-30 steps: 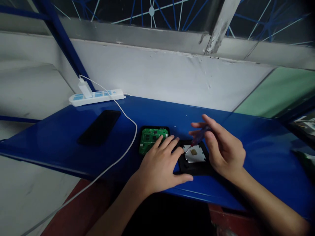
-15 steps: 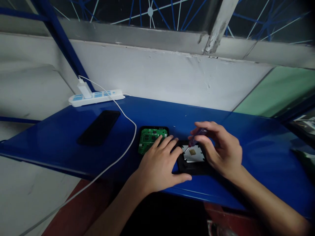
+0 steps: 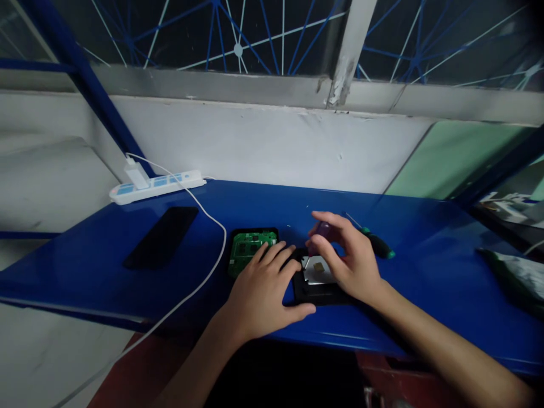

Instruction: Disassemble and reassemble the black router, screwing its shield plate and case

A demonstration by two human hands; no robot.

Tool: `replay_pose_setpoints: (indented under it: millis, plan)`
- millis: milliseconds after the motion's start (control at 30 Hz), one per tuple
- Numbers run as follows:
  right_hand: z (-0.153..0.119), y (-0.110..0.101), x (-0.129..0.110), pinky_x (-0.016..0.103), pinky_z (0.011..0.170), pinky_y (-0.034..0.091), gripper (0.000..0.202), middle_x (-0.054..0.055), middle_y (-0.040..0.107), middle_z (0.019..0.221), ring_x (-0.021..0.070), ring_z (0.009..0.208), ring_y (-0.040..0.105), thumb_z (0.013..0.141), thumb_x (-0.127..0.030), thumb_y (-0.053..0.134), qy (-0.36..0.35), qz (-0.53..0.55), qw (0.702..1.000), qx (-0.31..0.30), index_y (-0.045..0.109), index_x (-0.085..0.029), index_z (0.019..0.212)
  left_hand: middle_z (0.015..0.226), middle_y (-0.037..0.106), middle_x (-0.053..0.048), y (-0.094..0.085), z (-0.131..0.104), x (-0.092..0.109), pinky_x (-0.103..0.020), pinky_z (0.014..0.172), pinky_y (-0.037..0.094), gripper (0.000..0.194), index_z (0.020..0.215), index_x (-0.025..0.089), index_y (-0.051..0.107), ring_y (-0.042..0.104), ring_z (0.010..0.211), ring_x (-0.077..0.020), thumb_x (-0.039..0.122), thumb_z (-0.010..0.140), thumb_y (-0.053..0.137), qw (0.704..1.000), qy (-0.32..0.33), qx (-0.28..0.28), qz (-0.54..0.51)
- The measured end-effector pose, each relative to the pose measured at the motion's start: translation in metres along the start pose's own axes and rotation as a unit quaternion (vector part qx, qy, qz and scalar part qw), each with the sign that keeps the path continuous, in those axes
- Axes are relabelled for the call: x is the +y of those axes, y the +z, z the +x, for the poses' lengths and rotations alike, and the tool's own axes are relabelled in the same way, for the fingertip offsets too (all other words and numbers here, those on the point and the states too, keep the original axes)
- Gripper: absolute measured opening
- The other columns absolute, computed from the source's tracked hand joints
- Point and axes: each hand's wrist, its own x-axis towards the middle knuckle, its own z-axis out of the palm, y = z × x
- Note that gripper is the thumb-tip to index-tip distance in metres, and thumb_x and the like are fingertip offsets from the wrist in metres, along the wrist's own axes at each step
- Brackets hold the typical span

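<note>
My right hand [image 3: 351,258] grips the purple handle of a small screwdriver [image 3: 323,231], its shaft slanting down to the left edge of a metal plate [image 3: 317,270]. That plate sits in a black casing [image 3: 321,294], partly under my right hand. My left hand [image 3: 266,289] lies with fingers spread, fingertips over a green circuit board [image 3: 245,249] in a dark housing and forefinger at the casing's left edge. Its thumb points right, near the casing's lower edge.
A dark phone [image 3: 161,238] lies on the blue table [image 3: 97,249]. Behind it is a white power strip [image 3: 161,186] with a charger; its white cable [image 3: 212,221] crosses the table. Right of my hands lie a green-black screwdriver [image 3: 380,245] and a shiny packet [image 3: 516,277].
The view has shifted, so the table and hands appear further left. The green-black screwdriver, hidden earlier, now shows behind my right hand. Both hands keep nearly the same pose.
</note>
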Motion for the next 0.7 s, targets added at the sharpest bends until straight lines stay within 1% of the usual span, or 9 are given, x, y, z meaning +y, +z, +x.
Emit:
replay_pose_setpoints:
  millis: [67, 100, 167, 200, 233, 267, 367, 567, 700]
  plan:
    - [0.006, -0.005, 0.008, 0.034, 0.071, 0.060, 0.038, 0.002, 0.068, 0.095, 0.0149, 0.074, 0.069, 0.097, -0.028, 0.058, 0.048, 0.042, 0.998, 0.021, 0.054, -0.029, 0.134, 0.149, 0.052, -0.009, -0.001, 0.000, 0.000, -0.053, 0.122, 0.024, 0.058, 0.117, 0.021, 0.063, 0.039, 0.144, -0.0315, 0.065, 0.080, 0.069, 1.000, -0.006, -0.002, -0.003]
    - [0.010, -0.010, 0.013, 0.034, 0.069, 0.060, 0.039, 0.001, 0.067, 0.092, 0.0152, 0.072, 0.068, 0.096, -0.031, 0.059, 0.063, 0.048, 0.995, 0.053, 0.053, -0.029, 0.135, 0.149, 0.052, -0.009, -0.001, 0.000, 0.001, -0.053, 0.122, 0.025, 0.058, 0.117, 0.022, 0.063, 0.039, 0.144, -0.0316, 0.065, 0.079, 0.070, 1.000, -0.007, -0.003, -0.005]
    - [0.022, -0.025, 0.027, 0.033, 0.063, 0.058, 0.043, 0.001, 0.065, 0.090, 0.0152, 0.068, 0.067, 0.093, -0.036, 0.062, 0.089, 0.031, 0.988, 0.120, 0.053, -0.028, 0.134, 0.150, 0.051, -0.009, -0.002, 0.000, 0.001, -0.054, 0.121, 0.026, 0.057, 0.115, 0.022, 0.064, 0.039, 0.144, -0.0318, 0.063, 0.078, 0.072, 1.000, -0.009, -0.009, -0.008]
    - [0.028, -0.034, 0.036, 0.032, 0.059, 0.056, 0.044, 0.001, 0.065, 0.089, 0.0145, 0.064, 0.066, 0.092, -0.039, 0.064, 0.104, -0.001, 0.987, 0.126, 0.053, -0.028, 0.133, 0.151, 0.050, -0.009, -0.003, 0.000, 0.002, -0.054, 0.121, 0.026, 0.056, 0.114, 0.022, 0.064, 0.038, 0.144, -0.0320, 0.062, 0.077, 0.073, 1.000, -0.010, -0.014, -0.008]
    - [0.034, -0.043, 0.045, 0.030, 0.056, 0.053, 0.042, 0.000, 0.066, 0.086, 0.0134, 0.059, 0.064, 0.091, -0.042, 0.064, 0.121, -0.056, 0.985, 0.111, 0.055, -0.026, 0.129, 0.151, 0.050, -0.009, -0.004, 0.001, 0.002, -0.055, 0.121, 0.027, 0.055, 0.114, 0.022, 0.064, 0.038, 0.144, -0.0324, 0.061, 0.077, 0.073, 1.000, -0.012, -0.018, -0.007]
    - [0.039, -0.052, 0.054, 0.030, 0.057, 0.051, 0.038, 0.000, 0.068, 0.082, 0.0133, 0.057, 0.063, 0.091, -0.043, 0.063, 0.136, -0.119, 0.981, 0.065, 0.059, -0.024, 0.123, 0.152, 0.049, -0.009, -0.005, 0.001, 0.002, -0.056, 0.120, 0.028, 0.054, 0.114, 0.022, 0.064, 0.038, 0.144, -0.0332, 0.059, 0.076, 0.074, 1.000, -0.015, -0.023, -0.005]
    - [0.047, -0.071, 0.079, 0.029, 0.063, 0.049, 0.035, 0.003, 0.074, 0.082, 0.0175, 0.068, 0.069, 0.090, -0.044, 0.061, 0.207, -0.246, 0.940, -0.118, 0.062, -0.020, 0.115, 0.152, 0.048, -0.011, -0.008, 0.003, 0.003, -0.060, 0.118, 0.030, 0.053, 0.116, 0.021, 0.064, 0.037, 0.144, -0.0359, 0.055, 0.076, 0.074, 0.999, -0.020, -0.043, 0.008]
    - [0.045, -0.069, 0.112, 0.032, 0.070, 0.049, 0.027, 0.012, 0.075, 0.090, 0.0241, 0.082, 0.071, 0.085, -0.027, 0.063, 0.230, -0.315, 0.907, -0.159, 0.068, -0.013, 0.108, 0.153, 0.047, -0.013, -0.018, 0.008, 0.003, -0.063, 0.115, 0.033, 0.054, 0.122, 0.020, 0.063, 0.039, 0.143, -0.0392, 0.053, 0.080, 0.071, 0.996, 0.000, -0.082, 0.025]
    - [0.043, -0.066, 0.122, 0.034, 0.077, 0.049, 0.027, 0.018, 0.072, 0.099, 0.0278, 0.090, 0.071, 0.084, -0.023, 0.066, 0.229, -0.345, 0.894, -0.170, 0.070, -0.010, 0.107, 0.153, 0.048, -0.012, -0.019, 0.010, 0.003, -0.066, 0.118, 0.025, 0.053, 0.123, 0.022, 0.063, 0.039, 0.143, -0.0400, 0.055, 0.082, 0.068, 0.995, 0.013, -0.085, 0.052]
